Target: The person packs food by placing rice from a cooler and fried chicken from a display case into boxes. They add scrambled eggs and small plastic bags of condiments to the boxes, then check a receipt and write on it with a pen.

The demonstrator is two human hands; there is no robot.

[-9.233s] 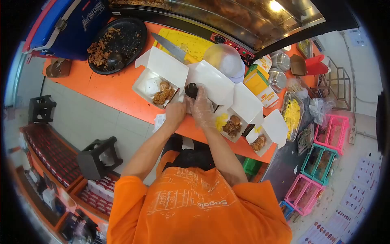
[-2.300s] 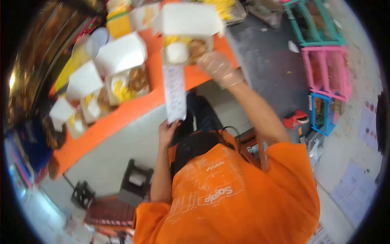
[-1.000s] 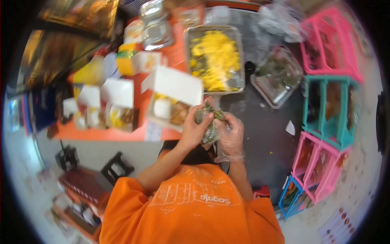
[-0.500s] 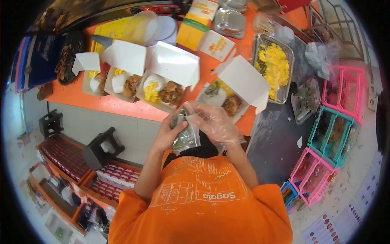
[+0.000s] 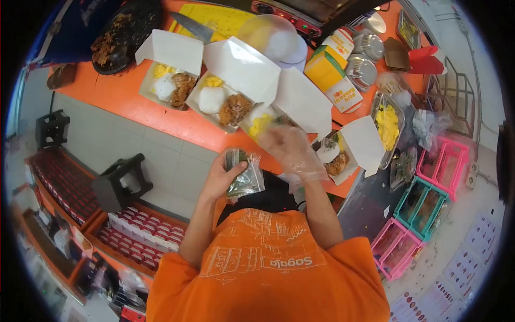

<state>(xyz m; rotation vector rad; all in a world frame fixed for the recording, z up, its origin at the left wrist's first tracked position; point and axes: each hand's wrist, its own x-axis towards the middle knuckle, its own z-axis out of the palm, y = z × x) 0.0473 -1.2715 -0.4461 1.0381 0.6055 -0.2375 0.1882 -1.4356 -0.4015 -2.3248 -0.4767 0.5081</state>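
Note:
A small clear zip bag with dark green leafy bits [image 5: 245, 180] is gripped in my left hand [image 5: 219, 177], thumb across its front. My right hand [image 5: 295, 153], in a clear plastic glove, is over an open white food box [image 5: 303, 99] with yellow scrambled egg. Motion smears its fingers, so whether they hold anything cannot be made out. To its left, two more open boxes each have white rice, egg and fried chicken [image 5: 235, 110]. Another open box [image 5: 348, 155] with rice and chicken stands right of my right hand.
A tray of scrambled egg [image 5: 387, 126] stands at the right, near stacked pink and green baskets [image 5: 421, 206]. Behind the boxes are yellow cartons [image 5: 332, 75] and clear lidded tubs. A knife [image 5: 190, 27] lies on a yellow board beside a black dish [image 5: 115, 59].
My right hand has left the bag and moved up over a food box. The bag stays in my left hand. The view has shifted, moving the boxes within the picture.

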